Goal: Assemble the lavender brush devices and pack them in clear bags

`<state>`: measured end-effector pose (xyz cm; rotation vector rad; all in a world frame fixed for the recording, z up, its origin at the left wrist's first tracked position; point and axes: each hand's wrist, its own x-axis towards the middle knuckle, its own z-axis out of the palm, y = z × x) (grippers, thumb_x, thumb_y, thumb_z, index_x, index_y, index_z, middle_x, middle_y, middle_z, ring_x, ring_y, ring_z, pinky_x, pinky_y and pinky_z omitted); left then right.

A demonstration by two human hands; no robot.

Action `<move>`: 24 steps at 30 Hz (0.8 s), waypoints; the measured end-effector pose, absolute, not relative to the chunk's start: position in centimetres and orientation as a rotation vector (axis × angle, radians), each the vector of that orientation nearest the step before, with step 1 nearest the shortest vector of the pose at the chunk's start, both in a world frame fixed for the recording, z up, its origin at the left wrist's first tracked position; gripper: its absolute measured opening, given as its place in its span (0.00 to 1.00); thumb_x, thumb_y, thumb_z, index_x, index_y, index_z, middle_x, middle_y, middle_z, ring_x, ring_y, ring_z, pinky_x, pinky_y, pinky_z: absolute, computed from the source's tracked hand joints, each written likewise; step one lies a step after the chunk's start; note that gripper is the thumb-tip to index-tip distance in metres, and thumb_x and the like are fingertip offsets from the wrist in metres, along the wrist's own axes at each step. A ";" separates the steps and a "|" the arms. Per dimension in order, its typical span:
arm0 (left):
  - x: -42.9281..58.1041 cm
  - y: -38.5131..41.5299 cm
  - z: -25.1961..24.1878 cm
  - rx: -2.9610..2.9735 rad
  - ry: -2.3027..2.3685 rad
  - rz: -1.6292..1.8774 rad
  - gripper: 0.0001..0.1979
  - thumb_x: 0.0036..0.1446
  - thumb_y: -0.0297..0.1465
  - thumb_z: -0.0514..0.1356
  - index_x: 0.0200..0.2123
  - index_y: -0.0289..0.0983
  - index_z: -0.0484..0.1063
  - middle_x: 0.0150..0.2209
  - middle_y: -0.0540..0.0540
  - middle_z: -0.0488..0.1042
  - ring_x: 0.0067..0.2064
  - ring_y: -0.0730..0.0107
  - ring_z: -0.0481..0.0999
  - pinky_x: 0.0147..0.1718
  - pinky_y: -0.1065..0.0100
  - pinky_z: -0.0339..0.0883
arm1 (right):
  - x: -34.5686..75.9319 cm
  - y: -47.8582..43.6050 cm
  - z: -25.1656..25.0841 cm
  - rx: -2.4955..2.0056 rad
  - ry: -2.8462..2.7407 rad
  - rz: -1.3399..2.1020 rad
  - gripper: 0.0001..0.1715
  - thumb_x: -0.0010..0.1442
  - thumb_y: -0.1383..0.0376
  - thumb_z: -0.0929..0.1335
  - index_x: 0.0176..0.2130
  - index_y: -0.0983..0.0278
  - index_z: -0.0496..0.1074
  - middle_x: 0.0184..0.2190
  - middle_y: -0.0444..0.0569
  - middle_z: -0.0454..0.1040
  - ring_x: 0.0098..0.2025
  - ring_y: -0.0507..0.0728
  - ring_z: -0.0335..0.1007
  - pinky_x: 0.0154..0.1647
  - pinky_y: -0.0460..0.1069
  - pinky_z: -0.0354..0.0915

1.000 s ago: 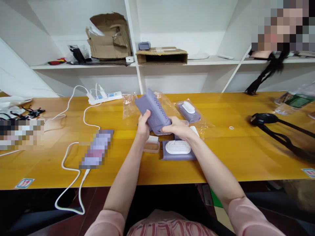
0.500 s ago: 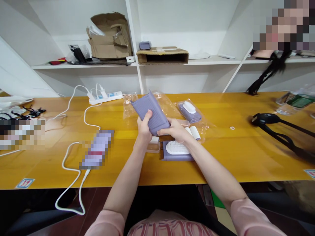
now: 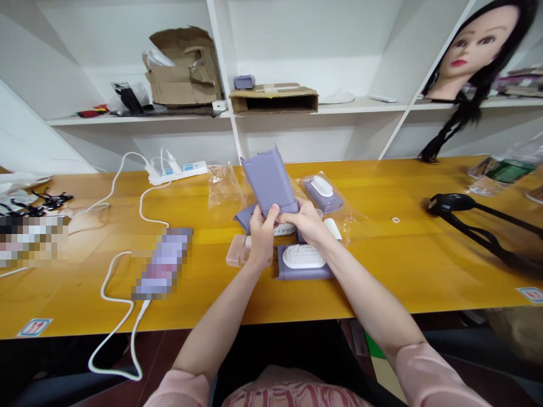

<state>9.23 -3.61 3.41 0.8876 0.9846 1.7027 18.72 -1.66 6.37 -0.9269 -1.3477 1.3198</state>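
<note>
Left hand point(image 3: 263, 233) gripping the lower end of a purple casing point(image 3: 269, 180), thumb pressed on its face; fingers behind it mostly hidden. Right hand point(image 3: 309, 221) closed on the same end from the right, its thumb near the left one. Casing held up over the middle of the wooden table point(image 3: 382, 271), tilted, its top leaning far and slightly left.

Beneath and around the hands: a second purple piece point(image 3: 245, 218) just left of the held casing, partly covered; a clear pinkish box point(image 3: 235, 250) beside the left wrist; a white bristled pad point(image 3: 303, 256) on a purple base point(image 3: 305, 273), near side, below the right hand. A white cylinder point(image 3: 332, 229) just right of that hand.

Farther right, another purple unit point(image 3: 333, 202) with a white oval part point(image 3: 322, 186) on top. Crumpled clear plastic point(image 3: 226, 187) to the far left of the casing. Phone point(image 3: 163, 264), screen blurred, well left, joined to a white cable point(image 3: 127, 308).
</note>
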 end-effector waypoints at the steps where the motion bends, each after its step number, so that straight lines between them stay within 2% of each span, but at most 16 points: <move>1: 9.3 -3.6 3.3 0.874 0.959 1.712 0.15 0.50 0.39 0.61 0.38 0.36 0.69 0.37 0.46 0.73 0.36 0.71 0.72 0.35 0.69 0.68 | 18.7 -1.6 6.2 -0.923 -1.355 1.336 0.12 0.37 0.69 0.70 0.27 0.65 0.66 0.20 0.39 0.68 0.23 0.50 0.63 0.27 0.47 0.60; 6: 9.1 -3.2 3.3 0.825 0.819 1.762 0.15 0.51 0.36 0.60 0.41 0.36 0.68 0.41 0.45 0.74 0.42 0.68 0.73 0.44 0.64 0.67 | 19.0 -1.6 5.9 -1.000 -1.525 1.219 0.16 0.40 0.66 0.71 0.32 0.63 0.67 0.27 0.43 0.71 0.31 0.54 0.68 0.35 0.51 0.65; 10: 8.1 -3.0 3.6 0.982 0.895 1.740 0.16 0.51 0.36 0.59 0.43 0.36 0.67 0.42 0.44 0.74 0.44 0.66 0.74 0.45 0.64 0.66 | 20.2 -1.0 6.1 -1.159 -1.494 1.001 0.32 0.34 0.61 0.76 0.39 0.62 0.65 0.38 0.47 0.70 0.38 0.57 0.68 0.42 0.56 0.66; 12: 7.8 -3.2 3.8 1.166 1.019 1.673 0.15 0.52 0.36 0.58 0.42 0.36 0.66 0.40 0.44 0.74 0.43 0.65 0.74 0.44 0.63 0.66 | 20.6 -0.6 6.4 -1.080 -1.374 1.021 0.35 0.37 0.58 0.76 0.43 0.61 0.63 0.42 0.48 0.69 0.40 0.57 0.69 0.43 0.56 0.67; 16: 8.5 -4.3 4.1 1.633 1.426 1.558 0.18 0.47 0.36 0.61 0.42 0.36 0.65 0.40 0.42 0.74 0.44 0.60 0.73 0.45 0.59 0.65 | 20.1 -0.5 6.8 -0.777 -1.093 1.012 0.26 0.45 0.54 0.73 0.41 0.60 0.64 0.42 0.47 0.72 0.44 0.56 0.70 0.47 0.53 0.67; 21: 9.4 -5.1 4.4 1.876 1.597 1.529 0.40 0.34 0.38 0.70 0.50 0.37 0.57 0.47 0.39 0.70 0.50 0.53 0.71 0.46 0.55 0.65 | 19.2 -0.8 6.9 -0.713 -0.964 0.970 0.23 0.46 0.55 0.72 0.40 0.60 0.67 0.40 0.45 0.74 0.43 0.56 0.71 0.47 0.54 0.67; 24: 9.2 -4.8 4.3 1.952 1.597 1.600 0.39 0.36 0.36 0.69 0.51 0.38 0.55 0.48 0.39 0.68 0.51 0.54 0.70 0.47 0.56 0.64 | 19.0 -0.8 7.0 -0.695 -0.914 0.929 0.21 0.47 0.55 0.72 0.39 0.60 0.67 0.39 0.45 0.73 0.42 0.55 0.70 0.47 0.53 0.67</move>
